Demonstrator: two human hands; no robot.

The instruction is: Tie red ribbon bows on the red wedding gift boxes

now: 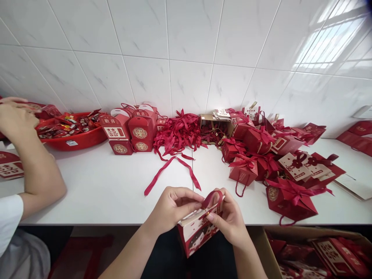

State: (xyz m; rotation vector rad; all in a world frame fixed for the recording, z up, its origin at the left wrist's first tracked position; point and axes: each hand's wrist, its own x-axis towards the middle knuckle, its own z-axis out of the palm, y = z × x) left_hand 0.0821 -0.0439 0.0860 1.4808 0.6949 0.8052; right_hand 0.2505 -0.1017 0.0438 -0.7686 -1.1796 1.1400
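Observation:
A small red and white gift box (195,232) is held between both my hands just in front of the white table's near edge. My left hand (171,207) pinches its top flap from the left, fingers closed. My right hand (229,217) grips the right side and the red looped handle at the top. A loose red ribbon (171,166) lies on the table just beyond my hands.
The white table (101,186) carries a red ribbon pile (180,130), upright red boxes (128,130), finished ribbon-tied boxes (261,155) at right and a red candy tray (72,133) at left. Another person's arm (35,162) reaches there. A cardboard carton (314,252) sits low right.

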